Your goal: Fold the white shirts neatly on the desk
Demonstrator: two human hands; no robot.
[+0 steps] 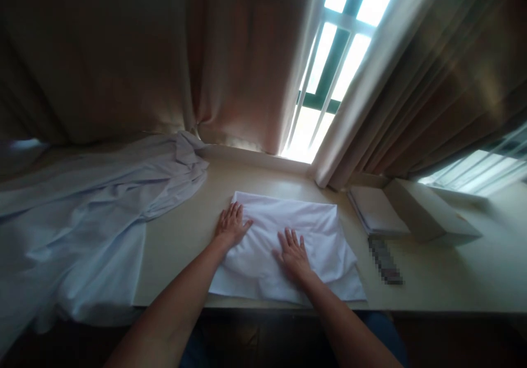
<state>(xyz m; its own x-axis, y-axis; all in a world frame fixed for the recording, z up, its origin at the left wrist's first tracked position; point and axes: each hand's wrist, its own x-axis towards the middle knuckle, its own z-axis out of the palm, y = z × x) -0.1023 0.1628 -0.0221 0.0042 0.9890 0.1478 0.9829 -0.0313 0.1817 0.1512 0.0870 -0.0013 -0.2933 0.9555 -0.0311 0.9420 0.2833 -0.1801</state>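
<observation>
A folded white cloth [284, 208] lies on the table in front of me, its near edge close to the table's front edge. Shallow wrinkles run across its surface. My left hand [233, 224] rests at the cloth's left edge, palm down with fingers spread. Flat on the middle of the cloth lies my right hand [293, 252], its fingers also apart. Neither hand grips anything. The kind of cloth cannot be made out.
A large heap of white fabric [99, 219] covers the table's left side and hangs over its front edge. To the right are a white stack [379, 208], a pale box [430, 206] and a blurred-out object [385, 261]. Curtains [247, 71] and a window stand behind the table [177, 252].
</observation>
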